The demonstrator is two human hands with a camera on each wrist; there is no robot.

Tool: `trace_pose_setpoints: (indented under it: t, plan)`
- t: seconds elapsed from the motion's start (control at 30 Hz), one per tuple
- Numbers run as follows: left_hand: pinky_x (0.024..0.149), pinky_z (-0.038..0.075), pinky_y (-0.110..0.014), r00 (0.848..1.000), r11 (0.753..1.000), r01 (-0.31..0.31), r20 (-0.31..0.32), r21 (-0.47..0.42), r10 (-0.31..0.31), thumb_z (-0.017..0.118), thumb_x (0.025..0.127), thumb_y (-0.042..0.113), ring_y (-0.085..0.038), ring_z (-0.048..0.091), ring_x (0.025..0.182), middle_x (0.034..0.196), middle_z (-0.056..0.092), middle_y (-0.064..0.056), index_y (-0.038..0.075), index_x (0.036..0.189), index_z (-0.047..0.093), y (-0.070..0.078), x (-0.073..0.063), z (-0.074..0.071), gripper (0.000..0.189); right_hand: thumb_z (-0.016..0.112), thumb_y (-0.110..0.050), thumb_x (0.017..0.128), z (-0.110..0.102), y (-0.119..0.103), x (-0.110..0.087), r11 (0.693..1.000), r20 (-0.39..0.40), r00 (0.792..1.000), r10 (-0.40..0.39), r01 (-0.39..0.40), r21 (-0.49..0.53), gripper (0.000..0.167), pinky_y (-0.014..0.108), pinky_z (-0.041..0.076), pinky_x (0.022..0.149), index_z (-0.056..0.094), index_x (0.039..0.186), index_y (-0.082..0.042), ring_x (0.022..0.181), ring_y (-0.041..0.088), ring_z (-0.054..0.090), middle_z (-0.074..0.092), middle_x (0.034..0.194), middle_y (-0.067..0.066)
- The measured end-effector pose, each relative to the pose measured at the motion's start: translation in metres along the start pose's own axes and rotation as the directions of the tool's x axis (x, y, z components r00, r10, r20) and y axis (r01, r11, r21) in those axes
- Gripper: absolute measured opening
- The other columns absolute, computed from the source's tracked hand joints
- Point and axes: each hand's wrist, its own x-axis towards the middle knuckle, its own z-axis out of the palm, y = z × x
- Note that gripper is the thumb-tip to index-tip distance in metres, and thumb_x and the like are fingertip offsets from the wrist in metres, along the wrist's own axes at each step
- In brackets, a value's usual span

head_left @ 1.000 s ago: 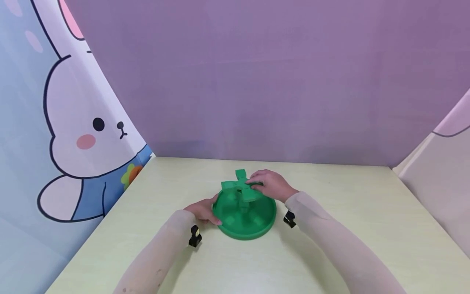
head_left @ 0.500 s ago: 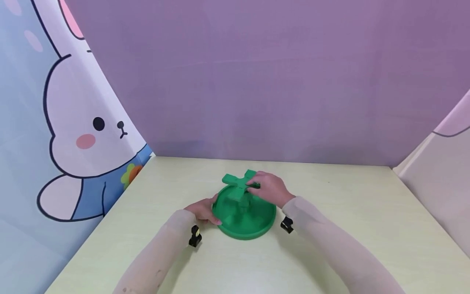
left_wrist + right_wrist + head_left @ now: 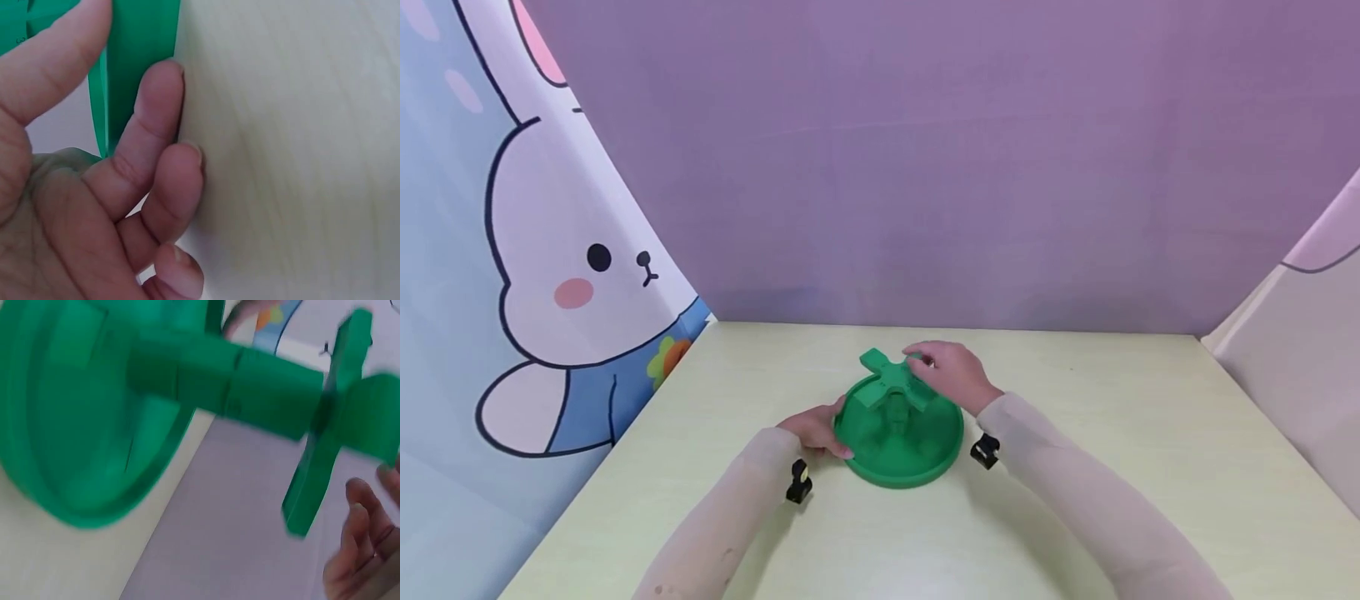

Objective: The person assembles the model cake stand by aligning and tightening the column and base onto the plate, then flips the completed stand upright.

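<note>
A green round dish (image 3: 898, 477) stands on the table in the head view. From its middle rises a green post (image 3: 219, 378), topped by a four-armed green cross piece (image 3: 895, 379). My left hand (image 3: 815, 429) grips the dish at its left rim, thumb in front; the left wrist view has the fingers (image 3: 156, 103) lying low along the dish's wall, close over the table. At the cross piece's upper right arm is my right hand (image 3: 955, 377). In the right wrist view its fingers (image 3: 357, 519) are loosely bent beside the cross arms, not wrapped round them.
The pale wooden table (image 3: 1112, 400) stretches out on both sides of the dish. A purple curtain (image 3: 925, 167) hangs behind its back edge, and a rabbit-print cloth (image 3: 572, 233) covers the left side. Small black devices (image 3: 799, 482) are worn at both wrists.
The cross piece has turned on its post, so its arms point in other directions. My right hand has shifted slightly around it, while my left hand and the dish have stayed put.
</note>
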Motion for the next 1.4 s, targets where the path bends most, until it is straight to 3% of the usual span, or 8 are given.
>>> trace_pose_setpoints:
  t: [0.1, 0.2, 0.3, 0.6, 0.9, 1.1, 1.4]
  plan:
    - [0.061, 0.044, -0.028, 1.0, 1.0, 0.02, -0.006, 0.01, -0.02, 0.082, 0.077, 0.017, -0.02, 0.05, 0.063, 0.128, 0.048, -0.016, 0.009, 0.155, 0.012, -0.002, 0.002, 0.0, 0.105, 0.062, -0.006, 0.091, -0.008, 0.008, 0.006, 0.995, 0.032, 0.995, -0.093, 0.094, -0.031, 0.028, 0.037, 0.051, 0.078, 0.068, 0.118, -0.007, 0.096, 0.024, 0.06, 0.065, 0.11, 0.011]
    - [0.062, 0.044, -0.028, 0.999, 0.999, 0.032, -0.011, 0.015, -0.032, 0.082, 0.077, 0.018, -0.019, 0.05, 0.063, 0.129, 0.047, -0.016, 0.009, 0.155, 0.011, -0.003, 0.003, 0.0, 0.105, 0.067, 0.002, 0.086, -0.012, 0.014, 0.01, 0.981, 0.086, 0.98, -0.178, 0.184, -0.065, 0.034, 0.047, 0.045, 0.094, 0.068, 0.119, -0.005, 0.119, 0.035, 0.051, 0.058, 0.126, 0.018]
    - [0.061, 0.044, -0.028, 0.999, 0.999, 0.03, -0.015, 0.014, -0.03, 0.082, 0.077, 0.019, -0.019, 0.049, 0.061, 0.129, 0.047, -0.016, 0.009, 0.155, 0.012, -0.002, 0.004, 0.0, 0.105, 0.069, 0.003, 0.084, -0.012, 0.018, 0.012, 0.97, 0.14, 0.965, -0.221, 0.232, -0.073, 0.036, 0.05, 0.041, 0.099, 0.068, 0.12, -0.006, 0.126, 0.038, 0.045, 0.053, 0.134, 0.02]
    - [0.058, 0.042, -0.027, 1.0, 1.0, 0.012, -0.019, -0.025, -0.012, 0.082, 0.077, 0.016, -0.018, 0.047, 0.058, 0.124, 0.05, -0.016, 0.01, 0.155, 0.014, 0.0, 0.006, 0.002, 0.104, 0.07, 0.001, 0.084, -0.007, 0.026, 0.014, 0.945, 0.199, 0.941, -0.273, 0.3, -0.126, 0.037, 0.048, 0.036, 0.104, 0.069, 0.119, -0.008, 0.127, 0.037, 0.045, 0.056, 0.132, 0.017]
    - [0.057, 0.042, -0.027, 0.999, 0.999, 0.032, -0.02, -0.017, -0.032, 0.082, 0.077, 0.017, -0.017, 0.046, 0.056, 0.124, 0.05, -0.017, 0.01, 0.155, 0.011, 0.0, 0.005, 0.003, 0.105, 0.068, -0.003, 0.087, -0.006, 0.027, 0.014, 0.949, 0.256, 0.936, -0.24, 0.282, -0.143, 0.033, 0.048, 0.035, 0.105, 0.069, 0.12, -0.008, 0.128, 0.038, 0.044, 0.06, 0.126, 0.016]
    - [0.054, 0.04, -0.026, 1.0, 0.999, -0.001, -0.007, -0.055, 0.001, 0.082, 0.077, 0.015, -0.017, 0.045, 0.056, 0.128, 0.048, -0.018, 0.011, 0.155, 0.01, -0.001, 0.002, 0.001, 0.106, 0.07, -0.004, 0.086, -0.005, 0.028, 0.014, 0.943, 0.226, 0.933, -0.279, 0.311, -0.121, 0.028, 0.043, 0.043, 0.097, 0.071, 0.114, -0.006, 0.112, 0.03, 0.056, 0.065, 0.112, 0.011]
    - [0.053, 0.04, -0.028, 0.999, 0.997, -0.045, 0.013, -0.065, 0.046, 0.081, 0.077, 0.012, -0.019, 0.045, 0.055, 0.12, 0.051, -0.018, 0.009, 0.155, 0.011, -0.002, 0.005, 0.002, 0.105, 0.068, -0.014, 0.09, -0.01, 0.027, 0.001, 0.962, 0.243, 0.944, -0.225, 0.254, -0.096, 0.026, 0.037, 0.049, 0.086, 0.071, 0.115, -0.008, 0.099, 0.022, 0.061, 0.066, 0.107, 0.007]
